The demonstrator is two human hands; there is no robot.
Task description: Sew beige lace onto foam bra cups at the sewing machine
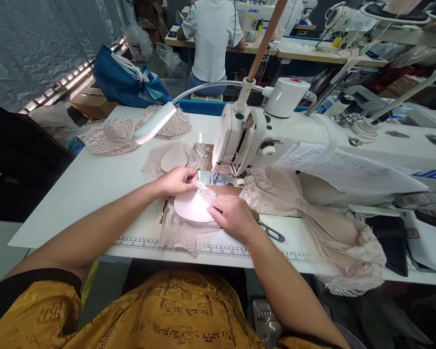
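A pale pink lace piece (183, 235) with a smooth white oval pad (192, 208) on it lies at the table's front, just before the sewing machine's needle area (218, 178). My left hand (179, 180) pinches the lace at its upper left edge, thumb against fingers. On the right side of the pad, my right hand (232, 215) is closed on the lace edge, its fingertips curled in. Between both hands the lace strip stretches beside the presser foot. Another sheer piece with an oval pad (174, 159) rests behind my left hand.
A white sewing machine (269, 131) stands at right, with a bendy lamp (156, 123) over the table. Lace cups (111, 137) lie at the back left. Small scissors (272, 231) and heaped lace fabric (334, 237) lie to the right. A co-worker (210, 39) sits ahead.
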